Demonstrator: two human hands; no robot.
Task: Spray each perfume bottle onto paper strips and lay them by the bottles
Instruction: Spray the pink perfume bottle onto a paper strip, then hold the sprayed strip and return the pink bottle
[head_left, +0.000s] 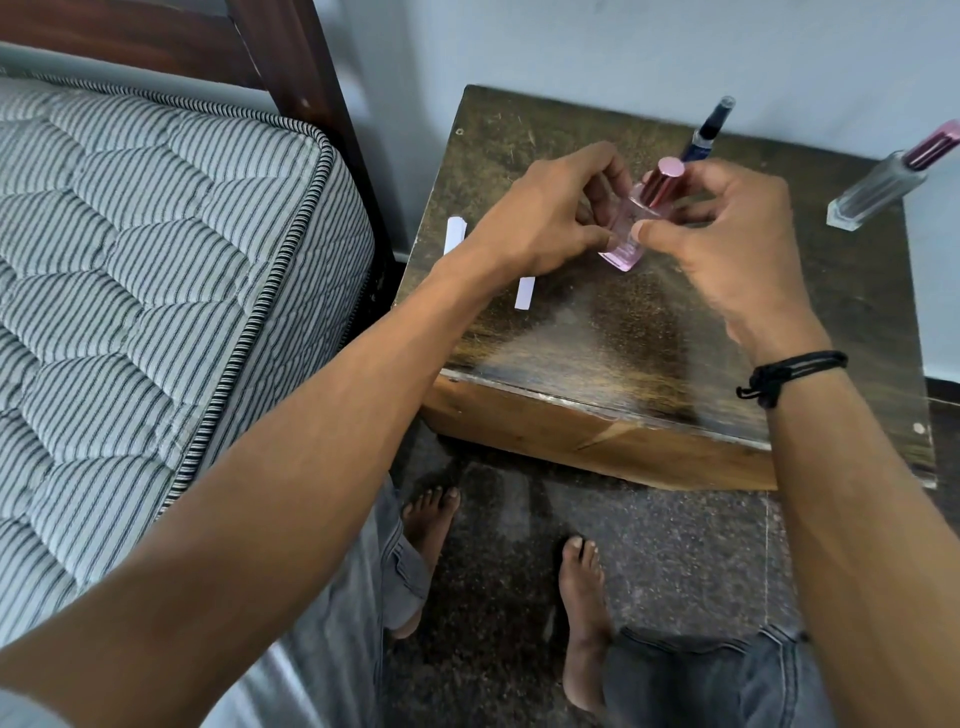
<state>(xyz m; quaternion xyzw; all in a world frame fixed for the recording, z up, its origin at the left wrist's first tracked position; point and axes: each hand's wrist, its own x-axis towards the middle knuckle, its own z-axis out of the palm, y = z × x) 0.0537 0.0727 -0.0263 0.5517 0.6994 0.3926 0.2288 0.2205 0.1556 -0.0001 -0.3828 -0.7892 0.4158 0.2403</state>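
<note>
Bare forearms reach up from the lower edge, over grey denim trouser legs (701, 680) and two bare feet (584, 597) on a speckled dark stone floor (675, 519). A black corded wristband (789, 371) circles the right wrist.

Both hands meet above the middle of a low wooden table (597, 353), whose dark top is scratched and worn and whose front edge shows paler bare wood. Between them is a small pink bottle (623, 249): a flat-sided clear glass body with pink liquid and a glossy metallic pink round cap. It leans with the cap toward the wall. Whether its lower corner touches the tabletop cannot be told.

The left hand (545, 218) has its fingers curled closely about the glass body from the left. The right hand (727, 234) pinches the bottle from the right, with the thumb tip on the upper body and the other fingers bent behind the neck, just under the cap.

Two white paper strips lie flat on the table's left part, one (454, 235) near the left edge and one (524, 293) partly under the left wrist.

Behind the hands stands a slim dark blue bottle (709, 130) with a clear cap. Well apart, at the right edge, stands a tall clear square-sided bottle (878, 189) with a pink cap.

A quilted, striped mattress (130, 260) with corded piping fills the left side, against a dark wooden bed frame (291, 62).
</note>
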